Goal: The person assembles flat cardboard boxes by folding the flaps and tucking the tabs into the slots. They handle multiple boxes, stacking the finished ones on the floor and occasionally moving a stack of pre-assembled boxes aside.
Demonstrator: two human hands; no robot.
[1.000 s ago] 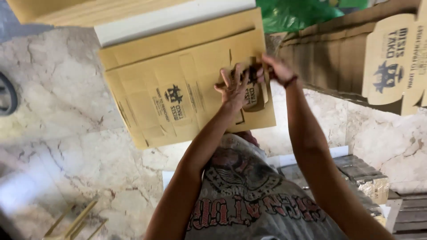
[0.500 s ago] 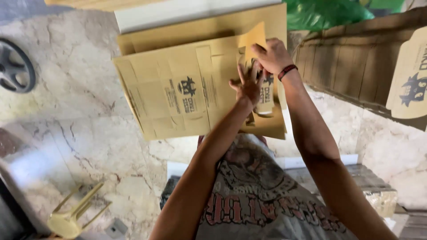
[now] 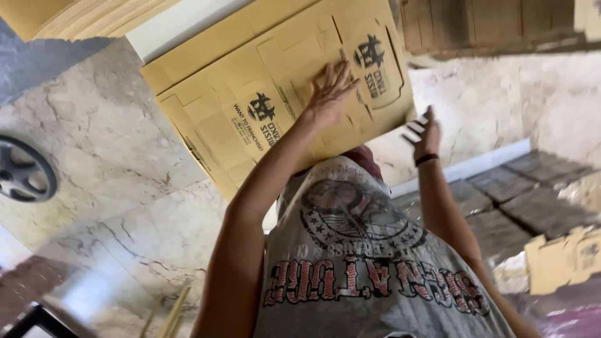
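pulling away from the cardboard, the right hand point(image 3: 427, 134) now hangs off the sheet's lower right edge, where half a second ago it pinched a raised flap beside the left hand. that flap now lies flat in the printed flat carton blank point(image 3: 275, 100), and the view has swung so that the blank sits higher and more to the middle. the left hand point(image 3: 328, 94) remains on the sheet, as before.

a stack of further flat blanks point(image 3: 81, 12) shows at the top left corner, with a white board edge point(image 3: 188, 28) between it and the printed blank. a dark wheel-like disc point(image 3: 22, 172) lies on the marble floor point(image 3: 113, 188) at the left. brown cardboard point(image 3: 488, 25) stands at the top right, and a torn cardboard piece point(image 3: 563, 260) lies at the lower right. the grey printed shirt point(image 3: 363, 263) covers the blank's lower edge.

the left arm reaches up, its palm pressed flat on the blank with fingers spread. the right hand is open and holds nothing, fingers loosely extended, a dark band at its wrist.
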